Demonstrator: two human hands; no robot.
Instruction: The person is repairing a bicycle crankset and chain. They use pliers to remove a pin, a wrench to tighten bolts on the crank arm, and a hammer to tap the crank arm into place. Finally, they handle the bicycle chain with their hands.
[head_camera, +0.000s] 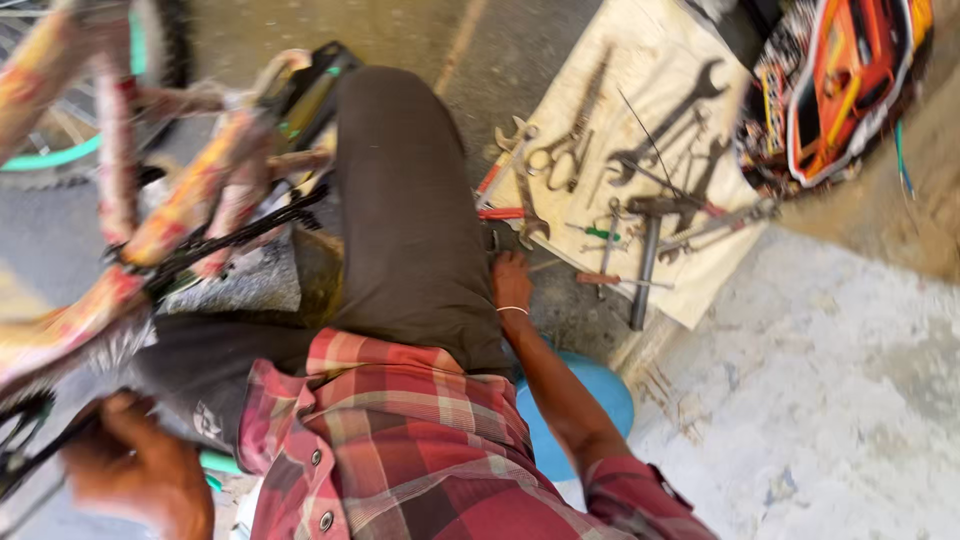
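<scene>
Tools lie spread on a pale cloth (700, 290) on the floor: spanners, a pair of scissors (565, 150), a hammer (645, 265), small screwdrivers. My right hand (512, 280) reaches down beside my knee to the near edge of this cloth, where a small dark metal piece (495, 238) lies just above the fingertips, next to pliers with red handles (500, 213). I cannot tell if the fingers are closed on something; the grip is hidden by the back of the hand and the trouser leg.

My left hand (135, 465) is low on the other side, blurred, and it appears closed around a thin black bar (40, 450) near the bicycle frame (190, 190), which is wrapped in pink and orange patterned covering.

I judge the metal tools to be stiff, rather heavy for their size, and perhaps oily, so they can slip; the best place to take one is the middle of the shaft or the handle. The bicycle frame is rigid but awkward, and it will swing if it is held only at one thin part.

A blue round stool (600, 395) is under me.
</scene>
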